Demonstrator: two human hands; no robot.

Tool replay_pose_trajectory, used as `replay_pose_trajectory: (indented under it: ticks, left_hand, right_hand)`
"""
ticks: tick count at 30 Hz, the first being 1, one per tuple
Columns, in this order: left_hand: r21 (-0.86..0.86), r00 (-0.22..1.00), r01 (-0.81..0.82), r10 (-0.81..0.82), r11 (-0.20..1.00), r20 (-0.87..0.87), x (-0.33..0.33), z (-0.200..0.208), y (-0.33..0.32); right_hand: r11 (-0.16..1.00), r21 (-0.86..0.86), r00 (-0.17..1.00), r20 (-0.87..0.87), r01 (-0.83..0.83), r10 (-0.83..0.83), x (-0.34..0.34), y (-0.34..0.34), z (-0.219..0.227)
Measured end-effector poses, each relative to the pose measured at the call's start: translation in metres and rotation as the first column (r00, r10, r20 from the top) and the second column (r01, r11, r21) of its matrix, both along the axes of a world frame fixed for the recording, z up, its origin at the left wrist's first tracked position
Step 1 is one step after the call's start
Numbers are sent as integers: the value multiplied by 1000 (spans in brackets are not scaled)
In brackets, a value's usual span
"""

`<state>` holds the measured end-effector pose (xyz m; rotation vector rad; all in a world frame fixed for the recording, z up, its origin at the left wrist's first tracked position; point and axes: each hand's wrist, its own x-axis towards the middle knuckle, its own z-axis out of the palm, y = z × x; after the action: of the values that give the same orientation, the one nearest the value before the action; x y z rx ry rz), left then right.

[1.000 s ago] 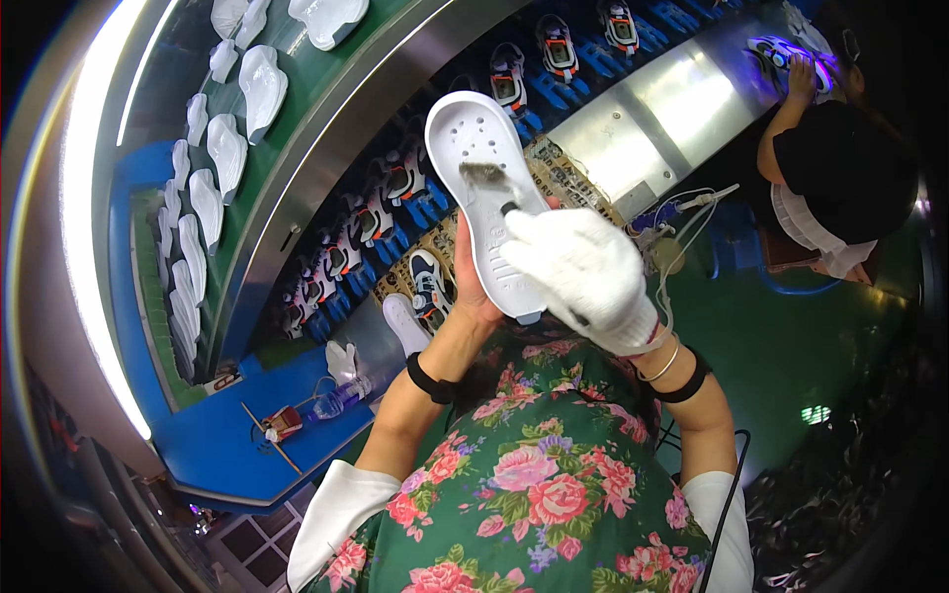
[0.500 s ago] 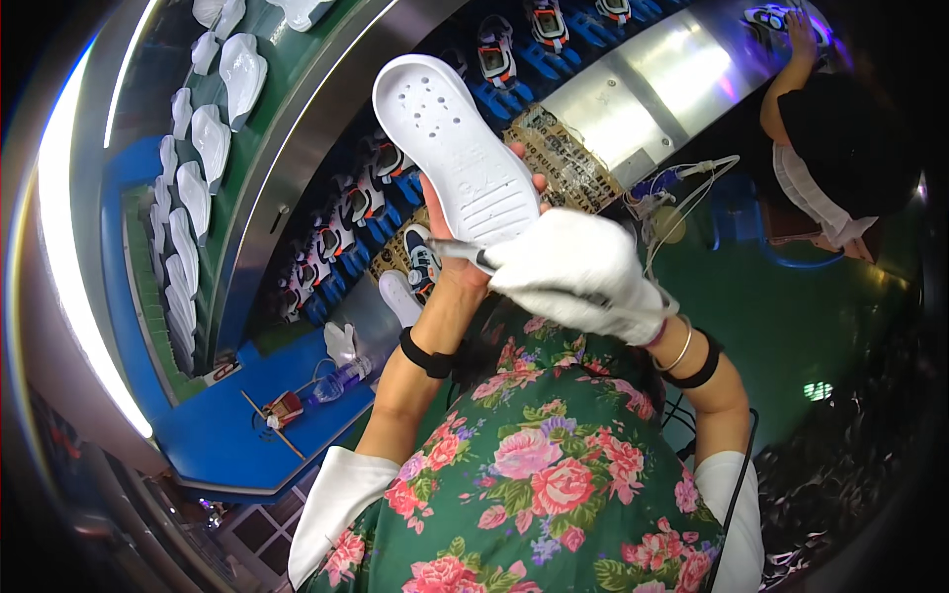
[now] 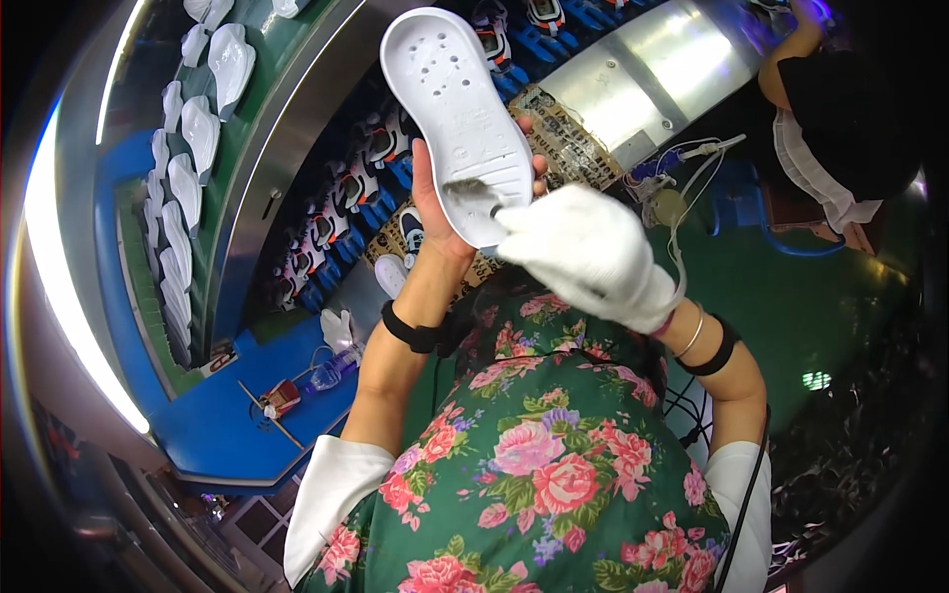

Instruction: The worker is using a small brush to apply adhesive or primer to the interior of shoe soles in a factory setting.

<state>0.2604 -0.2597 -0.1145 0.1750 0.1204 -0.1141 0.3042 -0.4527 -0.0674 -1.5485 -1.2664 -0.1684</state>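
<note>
A white shoe sole (image 3: 460, 119), with small holes at its far wide end and ridges nearer me, rests in my bare left hand (image 3: 442, 219). The thumb runs along its left edge and fingertips curl round the right edge. My right hand (image 3: 588, 255), in a white glove, is closed on a small brush (image 3: 470, 192) whose handle is mostly hidden by the glove. Its bristles, blurred by motion, lie over the sole's ridged near end; I cannot tell how firmly they touch.
Several white soles (image 3: 202, 136) stand on the green belt at left. Shoes on blue holders (image 3: 346, 193) line the curved rack beyond my hands, next to taped cardboard (image 3: 563, 133). A bottle (image 3: 334, 370) lies on the blue table (image 3: 208, 425). Another person (image 3: 840, 128) works at upper right.
The sole has moved slightly away from me. My right hand has shifted a little, bringing the brush from beside the left wrist onto the sole's near end. The whole view has shifted slightly.
</note>
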Motion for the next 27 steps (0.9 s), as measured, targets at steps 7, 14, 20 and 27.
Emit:
replay_pose_trajectory:
  ticks: [7, 14, 20, 27]
  left_hand:
    - [64, 983, 164, -168, 984, 77, 5, -2, 12]
    - [222, 953, 238, -272, 946, 136, 14, -2, 24]
    - [187, 940, 282, -310, 941, 142, 19, 0, 27]
    - [253, 867, 409, -459, 877, 191, 34, -3, 34]
  right_hand:
    - [1000, 12, 922, -386, 23, -16, 2, -5, 0]
    - [983, 56, 782, -598, -176, 175, -12, -7, 5]
    - [999, 21, 938, -346, -28, 34, 7, -11, 2]
    - [983, -70, 982, -103, -168, 160, -13, -15, -2]
